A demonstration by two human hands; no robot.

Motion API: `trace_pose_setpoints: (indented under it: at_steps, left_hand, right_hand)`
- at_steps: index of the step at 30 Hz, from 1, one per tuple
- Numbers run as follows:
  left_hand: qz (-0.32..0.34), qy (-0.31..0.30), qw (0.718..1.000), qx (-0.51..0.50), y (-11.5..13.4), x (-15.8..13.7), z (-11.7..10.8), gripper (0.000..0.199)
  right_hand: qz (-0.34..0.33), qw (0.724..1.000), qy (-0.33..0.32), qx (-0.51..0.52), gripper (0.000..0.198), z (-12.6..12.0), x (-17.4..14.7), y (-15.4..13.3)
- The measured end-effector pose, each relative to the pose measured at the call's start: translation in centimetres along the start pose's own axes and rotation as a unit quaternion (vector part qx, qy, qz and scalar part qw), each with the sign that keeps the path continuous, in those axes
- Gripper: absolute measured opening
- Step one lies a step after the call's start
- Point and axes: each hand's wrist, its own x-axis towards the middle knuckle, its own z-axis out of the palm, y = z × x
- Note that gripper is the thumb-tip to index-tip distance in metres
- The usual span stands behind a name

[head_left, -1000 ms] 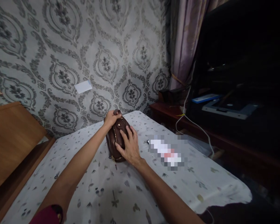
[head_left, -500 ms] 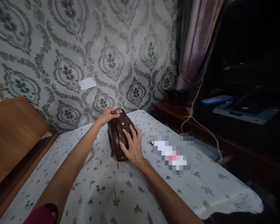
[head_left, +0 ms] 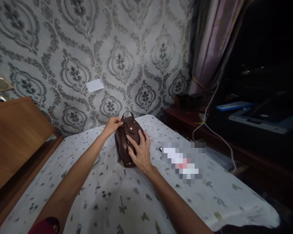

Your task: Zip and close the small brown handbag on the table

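Note:
A brown leather handbag (head_left: 134,132) stands on the bed, with a top handle (head_left: 128,113), a flap with a metal clasp and gold zips along its sides. At the far left edge of the bag, near the upper end of a zip, the fingers of my left hand (head_left: 111,125) are pinched together. What lies between them is too small to make out. My right hand (head_left: 142,152) rests on the bag's near right part, fingers spread across it. A small tassel or tag hangs at the bag's near end.
The white patterned bed sheet (head_left: 107,195) spreads all around the bag. A blurred-out phone (head_left: 180,162) lies to the right. Beyond it are a white cable (head_left: 211,97) and a dark red shelf (head_left: 175,113). A wooden headboard (head_left: 21,130) borders the left; papered wall rises behind.
My left hand has shifted slightly toward the bag's left edge, away from the handle, and its fingers have drawn together. The right hand stays on the bag. The view has turned slightly.

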Motion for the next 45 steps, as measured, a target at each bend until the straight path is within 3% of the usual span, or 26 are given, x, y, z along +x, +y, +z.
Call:
trace_pose_setpoints:
  at_steps: [5, 11, 18, 26, 31, 40, 45]
  left_hand:
    - [0.001, 0.052, 0.996, -0.071, 0.1, -0.9, 0.4, 0.017]
    - [0.013, 0.091, 0.994, -0.062, 0.9, -2.1, 0.7, 0.015]
    - [0.026, 0.090, 0.991, -0.091, 1.7, -3.7, 1.0, 0.017]
    - [0.012, 0.106, 0.984, -0.141, 0.9, -5.2, 2.0, 0.013]
    - [0.022, 0.129, 0.989, -0.076, -0.1, -7.5, 3.0, 0.039]
    - [0.015, 0.087, 0.988, -0.123, -1.5, -7.8, 2.2, 0.044]
    - [0.025, 0.065, 0.996, -0.061, -0.6, -7.3, 1.5, 0.042]
  right_hand:
    - [-0.005, 1.000, -0.003, -0.011, 0.044, 0.0, 0.0, 0.0]
    - [-0.008, 1.000, 0.005, -0.009, 0.043, 0.0, 0.1, 0.0]
    - [-0.013, 1.000, -0.001, -0.010, 0.042, 0.1, 0.0, 0.0]
    - [0.001, 1.000, 0.009, -0.019, 0.041, 0.2, 0.1, -0.1]
    - [0.000, 1.000, 0.012, -0.022, 0.041, 0.2, 0.1, 0.0]
    - [0.002, 1.000, 0.003, -0.018, 0.041, 0.1, 0.0, -0.1]
    - [-0.001, 1.000, 0.009, -0.015, 0.040, 0.1, -0.1, -0.1]
